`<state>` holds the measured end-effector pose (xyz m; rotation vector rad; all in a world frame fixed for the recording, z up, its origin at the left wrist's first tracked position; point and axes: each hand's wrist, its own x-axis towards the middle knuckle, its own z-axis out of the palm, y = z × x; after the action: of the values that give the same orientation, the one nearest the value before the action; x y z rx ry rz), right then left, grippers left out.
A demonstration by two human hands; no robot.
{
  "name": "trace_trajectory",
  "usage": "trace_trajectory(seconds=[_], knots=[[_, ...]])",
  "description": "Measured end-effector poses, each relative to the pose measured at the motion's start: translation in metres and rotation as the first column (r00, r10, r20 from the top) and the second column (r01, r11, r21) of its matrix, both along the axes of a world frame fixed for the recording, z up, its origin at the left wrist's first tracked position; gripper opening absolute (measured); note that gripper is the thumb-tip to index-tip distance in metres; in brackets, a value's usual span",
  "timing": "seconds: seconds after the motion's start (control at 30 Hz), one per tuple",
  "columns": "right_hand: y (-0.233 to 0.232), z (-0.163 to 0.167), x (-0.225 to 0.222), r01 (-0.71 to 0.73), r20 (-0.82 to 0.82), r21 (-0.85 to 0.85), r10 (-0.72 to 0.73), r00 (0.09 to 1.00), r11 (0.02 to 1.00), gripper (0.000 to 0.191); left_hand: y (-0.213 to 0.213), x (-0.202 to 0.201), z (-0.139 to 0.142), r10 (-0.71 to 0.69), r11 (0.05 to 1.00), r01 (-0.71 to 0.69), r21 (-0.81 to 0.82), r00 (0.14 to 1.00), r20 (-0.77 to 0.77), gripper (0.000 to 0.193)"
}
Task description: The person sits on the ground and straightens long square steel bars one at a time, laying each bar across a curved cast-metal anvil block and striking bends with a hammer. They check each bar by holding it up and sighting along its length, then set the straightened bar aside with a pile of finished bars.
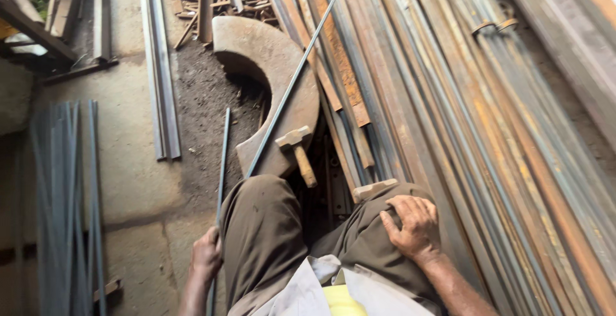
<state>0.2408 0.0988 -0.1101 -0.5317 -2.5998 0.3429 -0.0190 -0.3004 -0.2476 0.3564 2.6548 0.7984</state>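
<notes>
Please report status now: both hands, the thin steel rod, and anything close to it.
Left hand gripping thin steel rod beside knee. Right hand flat on right thigh, empty. Hammer rests on curved steel plate ahead.

L hand [206,255] grip on rod [222,162] hidden behind knee.

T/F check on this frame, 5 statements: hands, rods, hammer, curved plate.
1. The left hand grips a thin steel rod. True.
2. The right hand holds the hammer. False: it rests on the right knee, and the hammer lies untouched on the curved steel plate.
3. A second long rod lies diagonally across the curved plate. True.
4. The long bar stock on the right is freshly painted white. False: it is bare and rusty.
5. A bundle of thin rods lies on the concrete floor at left. True.
</notes>
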Motion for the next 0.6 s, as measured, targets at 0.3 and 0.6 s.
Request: trace_trajectory(seconds=[0.3,0.6], knots=[[-0.005,0.001,0.002,0.008,0.049,0.023,-0.009,0.999,1.000,0.025,0.023,-0.020,0.002,0.050,0.998,-0.053,0.029,0.996,0.079,0.035],[-0.002,-0.003,-0.001,-0.025,0.132,0.062,0.016,0.991,0.998,0.022,0.018,-0.016,-0.018,0.071,0.978,-0.077,0.191,0.997,0.039,0.034]])
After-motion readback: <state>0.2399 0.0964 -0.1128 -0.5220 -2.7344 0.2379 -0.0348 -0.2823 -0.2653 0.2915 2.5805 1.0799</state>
